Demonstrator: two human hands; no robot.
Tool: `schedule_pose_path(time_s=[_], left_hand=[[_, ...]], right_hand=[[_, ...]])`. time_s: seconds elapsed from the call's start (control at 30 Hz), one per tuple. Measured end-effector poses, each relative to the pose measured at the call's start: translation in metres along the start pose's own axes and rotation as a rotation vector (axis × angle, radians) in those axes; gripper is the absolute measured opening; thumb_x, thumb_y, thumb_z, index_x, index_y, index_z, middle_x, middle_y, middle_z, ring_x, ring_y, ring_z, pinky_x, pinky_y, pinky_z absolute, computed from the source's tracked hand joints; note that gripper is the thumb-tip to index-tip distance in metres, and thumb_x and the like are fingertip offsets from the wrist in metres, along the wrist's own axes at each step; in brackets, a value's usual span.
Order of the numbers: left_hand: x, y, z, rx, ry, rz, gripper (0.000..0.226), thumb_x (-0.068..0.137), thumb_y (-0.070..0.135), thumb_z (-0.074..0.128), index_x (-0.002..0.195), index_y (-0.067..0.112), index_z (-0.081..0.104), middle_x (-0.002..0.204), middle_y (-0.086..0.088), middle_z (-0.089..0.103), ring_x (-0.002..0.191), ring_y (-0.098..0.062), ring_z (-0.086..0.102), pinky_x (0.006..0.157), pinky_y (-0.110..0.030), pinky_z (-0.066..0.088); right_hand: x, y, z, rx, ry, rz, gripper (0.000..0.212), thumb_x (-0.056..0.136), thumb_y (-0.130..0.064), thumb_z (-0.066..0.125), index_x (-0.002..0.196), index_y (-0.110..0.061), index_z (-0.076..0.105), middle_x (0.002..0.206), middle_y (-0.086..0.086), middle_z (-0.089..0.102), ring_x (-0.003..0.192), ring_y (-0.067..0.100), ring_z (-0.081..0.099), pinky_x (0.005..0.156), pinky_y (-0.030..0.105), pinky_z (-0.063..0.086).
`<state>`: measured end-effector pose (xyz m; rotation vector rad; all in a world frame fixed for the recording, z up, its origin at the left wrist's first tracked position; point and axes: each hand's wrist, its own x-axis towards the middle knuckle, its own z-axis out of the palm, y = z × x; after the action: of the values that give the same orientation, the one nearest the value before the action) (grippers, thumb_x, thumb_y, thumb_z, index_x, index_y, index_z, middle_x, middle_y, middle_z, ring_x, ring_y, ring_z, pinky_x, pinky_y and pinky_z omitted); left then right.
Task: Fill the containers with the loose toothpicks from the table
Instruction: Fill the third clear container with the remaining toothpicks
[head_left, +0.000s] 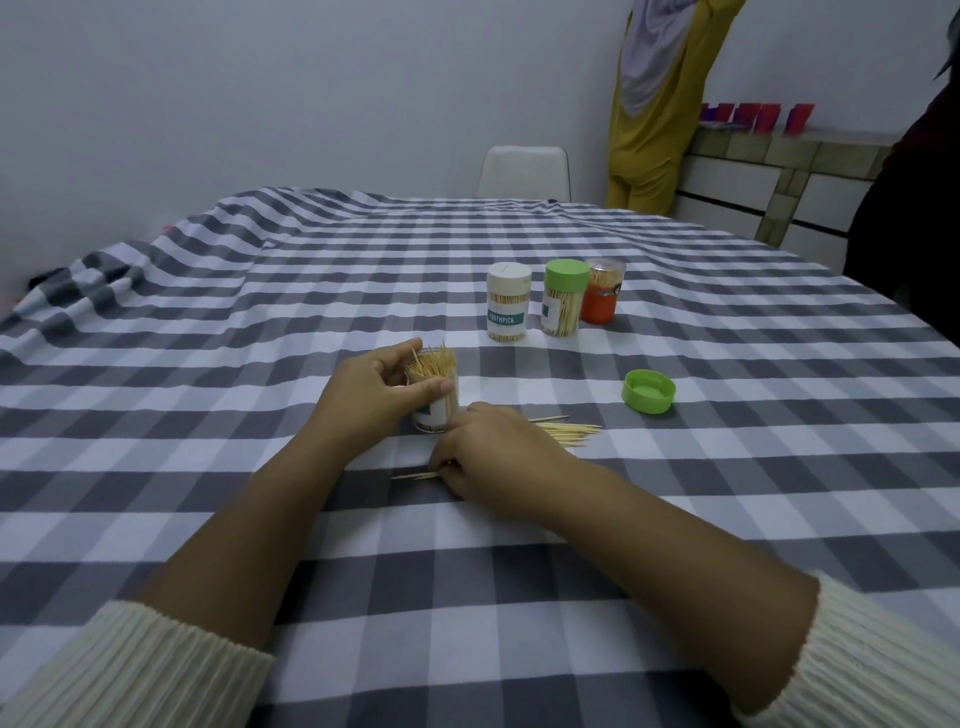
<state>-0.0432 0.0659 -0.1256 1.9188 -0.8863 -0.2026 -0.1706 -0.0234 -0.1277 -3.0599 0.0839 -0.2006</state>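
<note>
The open container (435, 387), nearly full, is gripped by the left hand (371, 392); beside it the remaining loose toothpicks (566, 432) are pinched by the right hand (491, 457).

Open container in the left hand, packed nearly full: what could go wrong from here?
1. The open container is crammed, toothpicks poking above the rim; pushing more in may splay or spill them.
2. The right hand works right beside it; a nudge could tip it despite the left hand grip.
3. Loose toothpicks lie scattered; strays may be missed.

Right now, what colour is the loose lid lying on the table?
Bright green; the loose lid shows best in the head view.
</note>
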Motion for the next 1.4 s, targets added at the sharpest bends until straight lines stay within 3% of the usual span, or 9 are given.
schedule_pose_path(time_s=[0.2,0.33,0.43,0.57,0.73,0.93,1.17,1.3,1.4], left_hand=[[0.0,0.0,-0.001,-0.015,-0.022,-0.012,0.066,0.08,0.031,0.069,0.14,0.019,0.044,0.132,-0.004,0.057,0.104,-0.006,0.054,0.068,-0.008,0.045],[0.001,0.001,-0.001,0.008,-0.028,-0.01,0.065,0.081,0.031,0.068,0.14,0.02,0.044,0.131,-0.003,0.057,0.101,-0.005,0.053,0.059,-0.006,0.045],[0.001,0.001,-0.001,0.007,-0.027,-0.015,0.065,0.081,0.032,0.069,0.14,0.02,0.044,0.131,-0.003,0.057,0.103,-0.007,0.055,0.059,-0.005,0.045],[0.001,0.001,-0.001,0.005,-0.027,-0.021,0.065,0.08,0.033,0.069,0.139,0.021,0.045,0.132,-0.003,0.058,0.11,-0.01,0.056,0.065,-0.008,0.045],[0.001,0.001,-0.001,0.004,-0.029,-0.024,0.066,0.08,0.032,0.069,0.139,0.02,0.045,0.131,-0.004,0.058,0.107,-0.009,0.055,0.064,-0.008,0.045],[-0.001,0.004,0.0,0.005,-0.041,-0.026,0.065,0.08,0.032,0.069,0.139,0.022,0.045,0.131,-0.002,0.057,0.105,-0.007,0.053,0.058,-0.005,0.045],[-0.004,0.008,0.005,0.022,-0.061,-0.023,0.064,0.08,0.033,0.068,0.139,0.023,0.045,0.133,-0.003,0.055,0.111,-0.012,0.054,0.071,-0.011,0.046],[-0.006,0.013,0.01,0.021,-0.089,-0.023,0.064,0.08,0.032,0.068,0.139,0.023,0.044,0.133,-0.002,0.055,0.113,-0.014,0.054,0.069,-0.012,0.047],[-0.009,0.017,0.015,0.011,-0.094,-0.012,0.064,0.081,0.031,0.069,0.139,0.021,0.045,0.131,-0.001,0.057,0.11,-0.01,0.053,0.069,-0.01,0.047]], right_hand=[[-0.023,0.028,-0.01,-0.038,-0.027,0.066,0.027,0.096,-0.026,0.046,0.113,-0.022,0.066,0.106,0.0,0.06,0.1,0.018,0.048,0.082,0.031,0.044],[-0.034,0.05,-0.013,-0.046,0.021,0.178,0.027,0.095,-0.029,0.047,0.112,-0.024,0.067,0.106,-0.002,0.059,0.102,0.016,0.047,0.079,0.027,0.042],[-0.037,0.061,-0.014,-0.01,0.064,0.269,0.038,0.092,-0.034,0.052,0.128,-0.025,0.053,0.122,-0.004,0.051,0.113,0.014,0.04,0.09,0.026,0.038],[-0.034,0.07,-0.019,0.075,-0.128,0.338,0.057,0.091,-0.036,0.048,0.144,-0.02,0.031,0.141,0.001,0.036,0.128,0.018,0.031,0.106,0.034,0.034],[-0.028,0.067,-0.023,0.056,-0.27,0.275,0.036,0.097,-0.03,0.037,0.129,-0.017,0.046,0.129,0.005,0.039,0.117,0.018,0.036,0.092,0.029,0.036],[-0.026,0.054,-0.014,-0.226,-0.217,0.258,0.031,0.096,-0.015,0.043,0.126,-0.015,0.05,0.121,0.007,0.042,0.11,0.023,0.043,0.069,0.029,0.034],[-0.03,0.054,-0.01,-0.298,-0.112,0.271,0.026,0.095,-0.014,0.045,0.12,-0.01,0.051,0.115,0.008,0.05,0.107,0.023,0.047,0.071,0.028,0.035],[-0.027,0.067,-0.016,-0.137,-0.067,0.37,0.02,0.094,-0.011,0.045,0.11,-0.014,0.057,0.109,0.005,0.055,0.098,0.021,0.053,0.077,0.031,0.045],[-0.023,0.075,-0.031,0.225,-0.012,0.54,0.018,0.097,-0.017,0.045,0.105,-0.014,0.061,0.101,0.005,0.06,0.092,0.022,0.057,0.079,0.034,0.047]])
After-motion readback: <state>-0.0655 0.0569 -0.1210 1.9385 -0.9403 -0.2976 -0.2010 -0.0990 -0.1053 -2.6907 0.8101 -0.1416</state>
